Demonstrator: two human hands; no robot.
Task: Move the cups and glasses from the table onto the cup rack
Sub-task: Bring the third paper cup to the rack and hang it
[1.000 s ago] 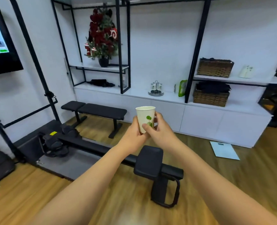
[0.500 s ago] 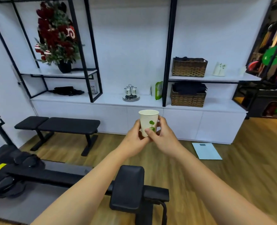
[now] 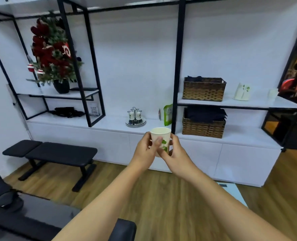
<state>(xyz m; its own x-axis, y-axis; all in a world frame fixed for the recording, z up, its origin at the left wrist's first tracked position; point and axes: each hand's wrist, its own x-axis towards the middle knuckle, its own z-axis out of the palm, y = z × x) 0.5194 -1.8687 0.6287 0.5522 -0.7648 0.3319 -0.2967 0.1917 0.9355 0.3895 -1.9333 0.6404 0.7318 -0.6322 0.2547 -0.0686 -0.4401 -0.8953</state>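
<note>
**Paper cup carried in both hands toward the rack: points of risk**

The left hand and the right hand were closed together round one white paper cup with a green leaf print, held upright at chest height with its open mouth up. The left thumb lay across the cup's front wall; the right hand's fingers wrapped its far side and base. Whether the cup held liquid could not be told, as the inside showed only a pale wall.

Beyond the hands, on the long white cabinet top, stood the small metal cup rack with upright pegs on a round silver tray, already carrying what appeared to be two or three inverted cups. The held cup was well apart from it, with open wooden floor between.

Judged risks: the thin paper wall could buckle under a double grip if squeezed. The cup would likely need inverting to sit on a peg, and a fumbled turn could drop it. The free pegs stood close to occupied ones, so a careless approach might knock a neighbouring cup off. A black padded bench and black exercise equipment lay low near the walking path, a possible trip hazard.
</note>
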